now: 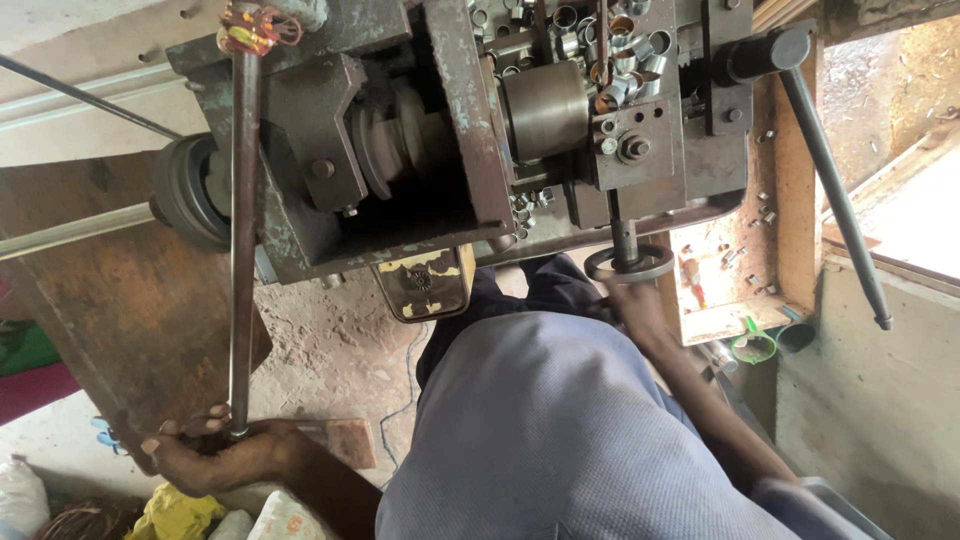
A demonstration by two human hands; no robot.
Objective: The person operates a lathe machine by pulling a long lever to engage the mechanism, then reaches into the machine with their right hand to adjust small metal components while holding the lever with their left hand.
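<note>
I look down on a small grey metal lathe (450, 130) with a chuck (545, 108) and a pulley (185, 190). My left hand (205, 452) is closed around the lower end of a long steel lever rod (242, 250), which runs up to the machine's top corner. My right hand (632, 305) reaches up under the machine and grips a small round handwheel (630, 264) on a short shaft. My grey-blue shirt (560, 430) hides part of both forearms.
Several small metal rings (600, 40) lie heaped in the tray above the chuck. A long black lever (835, 190) slopes down on the right. A wooden tray (735, 270) holds loose small parts, and a green ring (753, 345) lies below it. Bags (180, 515) sit on the floor at lower left.
</note>
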